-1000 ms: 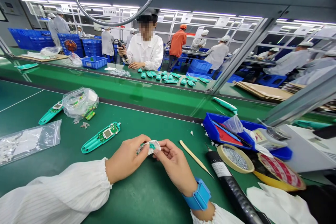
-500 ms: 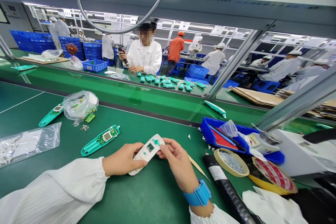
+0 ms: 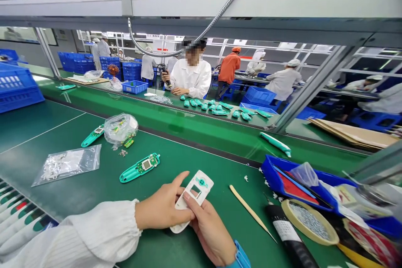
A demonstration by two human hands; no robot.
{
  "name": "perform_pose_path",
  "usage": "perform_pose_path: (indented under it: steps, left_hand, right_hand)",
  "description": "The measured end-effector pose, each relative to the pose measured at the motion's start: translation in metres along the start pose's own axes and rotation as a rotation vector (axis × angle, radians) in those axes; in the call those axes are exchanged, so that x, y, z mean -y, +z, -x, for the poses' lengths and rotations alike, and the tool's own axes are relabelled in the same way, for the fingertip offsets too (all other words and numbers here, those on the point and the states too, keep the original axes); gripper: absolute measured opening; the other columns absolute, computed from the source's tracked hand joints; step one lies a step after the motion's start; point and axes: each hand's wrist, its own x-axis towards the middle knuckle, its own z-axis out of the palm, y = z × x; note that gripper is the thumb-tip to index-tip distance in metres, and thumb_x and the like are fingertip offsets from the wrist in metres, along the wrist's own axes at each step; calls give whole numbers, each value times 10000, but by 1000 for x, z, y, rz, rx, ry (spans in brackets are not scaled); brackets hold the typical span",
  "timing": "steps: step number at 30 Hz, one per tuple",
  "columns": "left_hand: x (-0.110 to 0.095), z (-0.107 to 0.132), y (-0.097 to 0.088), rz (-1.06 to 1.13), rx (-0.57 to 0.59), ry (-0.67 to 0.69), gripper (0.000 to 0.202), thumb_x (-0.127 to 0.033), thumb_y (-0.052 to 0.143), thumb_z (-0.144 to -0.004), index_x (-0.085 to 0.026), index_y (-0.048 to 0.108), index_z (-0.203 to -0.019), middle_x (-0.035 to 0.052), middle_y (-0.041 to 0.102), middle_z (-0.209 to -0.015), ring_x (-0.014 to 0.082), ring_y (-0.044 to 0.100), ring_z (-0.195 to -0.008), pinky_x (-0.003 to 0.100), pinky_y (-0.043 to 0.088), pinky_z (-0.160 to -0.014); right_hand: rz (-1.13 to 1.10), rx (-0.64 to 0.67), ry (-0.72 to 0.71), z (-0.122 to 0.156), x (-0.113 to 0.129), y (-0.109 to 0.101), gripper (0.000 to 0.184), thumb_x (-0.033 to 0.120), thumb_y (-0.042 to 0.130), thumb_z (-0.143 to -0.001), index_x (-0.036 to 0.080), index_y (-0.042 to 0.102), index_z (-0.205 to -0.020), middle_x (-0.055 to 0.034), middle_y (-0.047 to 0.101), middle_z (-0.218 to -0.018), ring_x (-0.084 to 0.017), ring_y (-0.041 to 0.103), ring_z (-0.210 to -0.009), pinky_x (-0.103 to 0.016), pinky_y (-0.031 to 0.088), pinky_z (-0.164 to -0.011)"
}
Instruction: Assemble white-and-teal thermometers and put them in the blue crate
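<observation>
Between my hands is a white plastic device cover (image 3: 205, 179), tilted, with a rectangular window and a teal cross-shaped button piece near its upper end. My left hand (image 3: 163, 207) grips its lower left side, index finger raised off it and thumb across the lower part. From the right, my right hand (image 3: 209, 228) pinches the cover, its thumb lying on the face beside the window. Beyond my left hand lies a teal half shell (image 3: 140, 168) with a green circuit board and small screen. A pale pointed stick (image 3: 249, 209) lies to the right.
Left are another teal shell (image 3: 92, 136), a clear bag (image 3: 121, 129) and a flat bag of white parts (image 3: 69, 163). Right are a blue tray (image 3: 271, 167), a ring of screws (image 3: 309, 220) and a black screwdriver (image 3: 290, 234). A co-worker (image 3: 191, 73) sits across the bench.
My right hand has moved from the cover's upper end down to its window and lower part. My left index finger has lifted. The camera view has turned left.
</observation>
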Motion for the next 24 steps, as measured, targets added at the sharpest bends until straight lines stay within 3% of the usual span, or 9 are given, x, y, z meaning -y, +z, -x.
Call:
perform_pose_path:
  steps: [3, 5, 8, 10, 13, 15, 19, 21, 24]
  left_hand:
    - [-2, 20, -22, -123, -113, -87, 787, -351, 583, -704, -204, 147, -1342, 9, 550, -810, 104, 512, -602, 216, 410, -550]
    - [3, 31, -45, -325, -338, -73, 679, -432, 519, -740, -193, 231, -1307, 15, 527, -807, 118, 504, -616, 251, 425, -590]
    - [19, 39, -82, -797, -661, -24, 626, -480, 475, -745, -143, 336, -1255, 82, 503, -964, 204, 492, -873, 351, 399, -798]
    - [31, 39, -100, -998, -665, -78, 678, -517, 478, -722, -106, 356, -1247, 125, 483, -1045, 263, 451, -989, 395, 361, -859]
    - [44, 32, -110, -1080, -486, -169, 623, -534, 444, -733, -105, 429, -1183, 142, 505, -1034, 290, 467, -989, 391, 366, -831]
    - [45, 27, -106, -1030, -391, -191, 512, -515, 389, -770, -138, 467, -1108, 113, 544, -958, 268, 509, -913, 355, 381, -768]
    - [25, 18, -80, -779, -392, -174, 390, -514, 391, -773, -175, 480, -942, 17, 522, -719, 189, 507, -688, 283, 372, -633]
    - [7, 13, -57, -494, -341, -146, 382, -524, 418, -768, -182, 476, -927, 4, 518, -735, 150, 488, -650, 267, 383, -634]
    - [-23, 6, -13, 11, -117, -217, 406, -511, 468, -764, -195, 461, -1017, 24, 570, -834, 129, 517, -654, 267, 426, -663]
  right_hand:
    - [-61, -22, 80, 6, -4, -2, 448, 402, 631, -712, 107, 526, -1033, -109, 633, -918, -202, 597, -783, -325, 454, -707]
    - [-113, -41, 122, 12, -6, -3, 478, 378, 650, -698, 99, 490, -1051, -120, 629, -924, -195, 599, -762, -329, 461, -699]
    - [-161, -65, 139, 21, -8, -3, 563, 310, 701, -653, 102, 425, -1097, -108, 631, -876, -170, 591, -728, -301, 465, -667]
    - [-176, -78, 129, 26, -9, -3, 628, 266, 737, -606, 115, 397, -1112, -68, 627, -802, -151, 583, -689, -283, 462, -654]
    - [-181, -78, 74, 37, -12, -4, 620, 277, 746, -591, 131, 409, -1090, -4, 583, -683, -142, 571, -640, -278, 458, -639]
    - [-164, -90, 34, 47, -13, -8, 563, 322, 731, -611, 135, 440, -1055, 11, 555, -648, -141, 565, -626, -279, 457, -621]
    - [-154, -222, -42, 81, -9, -25, 491, 380, 735, -594, 145, 503, -959, 1, 556, -671, -139, 562, -614, -285, 467, -610]
    - [-143, -353, -104, 106, -5, -38, 444, 381, 728, -606, 152, 526, -928, -12, 572, -693, -135, 561, -605, -280, 468, -594]
    - [-131, -629, -233, 156, 2, -62, 413, 374, 723, -610, 161, 549, -919, -14, 581, -668, -132, 555, -574, -262, 460, -548]
